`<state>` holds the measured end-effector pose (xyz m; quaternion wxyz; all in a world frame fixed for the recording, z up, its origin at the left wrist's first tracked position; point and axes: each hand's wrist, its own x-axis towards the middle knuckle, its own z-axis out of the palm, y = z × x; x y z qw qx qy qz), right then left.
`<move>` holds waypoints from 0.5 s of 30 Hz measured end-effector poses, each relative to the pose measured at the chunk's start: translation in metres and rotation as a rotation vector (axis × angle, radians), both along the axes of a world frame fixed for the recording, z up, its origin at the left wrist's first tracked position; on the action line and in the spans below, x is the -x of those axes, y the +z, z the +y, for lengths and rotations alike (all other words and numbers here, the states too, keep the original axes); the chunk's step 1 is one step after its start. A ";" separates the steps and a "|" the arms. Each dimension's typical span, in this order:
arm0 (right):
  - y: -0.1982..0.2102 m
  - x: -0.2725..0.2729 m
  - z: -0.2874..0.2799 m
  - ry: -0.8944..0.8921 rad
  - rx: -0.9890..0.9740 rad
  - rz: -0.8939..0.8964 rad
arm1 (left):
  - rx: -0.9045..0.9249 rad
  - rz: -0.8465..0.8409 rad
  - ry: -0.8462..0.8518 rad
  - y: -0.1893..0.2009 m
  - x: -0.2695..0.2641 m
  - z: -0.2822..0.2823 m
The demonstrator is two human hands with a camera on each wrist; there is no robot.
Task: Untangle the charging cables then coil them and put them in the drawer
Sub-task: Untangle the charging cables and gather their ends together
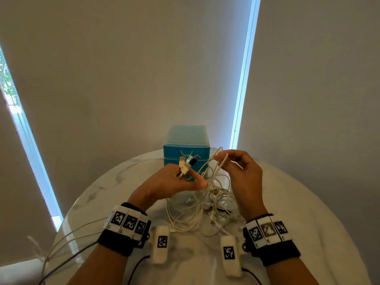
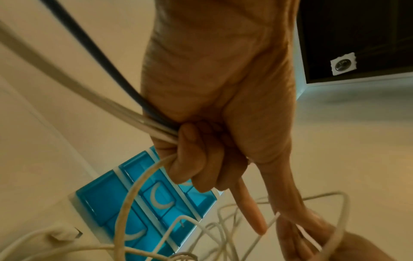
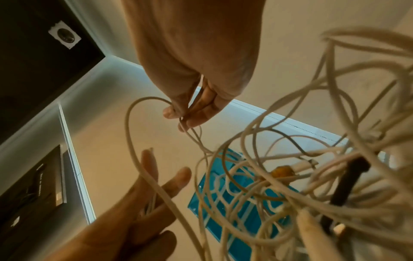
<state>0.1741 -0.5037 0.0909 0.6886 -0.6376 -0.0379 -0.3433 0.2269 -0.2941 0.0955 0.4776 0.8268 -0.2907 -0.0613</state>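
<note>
From the head view, our left hand (image 1: pixel 170 185) grips several plug ends in front of the blue drawer unit (image 1: pixel 186 149), and our right hand (image 1: pixel 240 173) pinches a white strand above the tangled cables (image 1: pixel 203 204) just before that unit. The left wrist view shows fingers (image 2: pixel 192 166) curled round cords. The right wrist view shows fingertips (image 3: pixel 194 118) pinching a loop.

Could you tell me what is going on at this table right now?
A person is sorting out a tangle of charging cables over a round marble table. The left hand grips a bunch of plug ends, several white and one dark, held upright. The right hand pinches a loop of white cable lifted out of the tangle. Most of the cables are knotted together on the table. The blue drawer unit behind them looks closed, and nothing is coiled yet.
</note>
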 end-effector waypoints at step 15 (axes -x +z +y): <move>0.003 0.000 0.001 0.124 -0.152 -0.009 | 0.029 -0.149 0.293 -0.015 -0.014 -0.001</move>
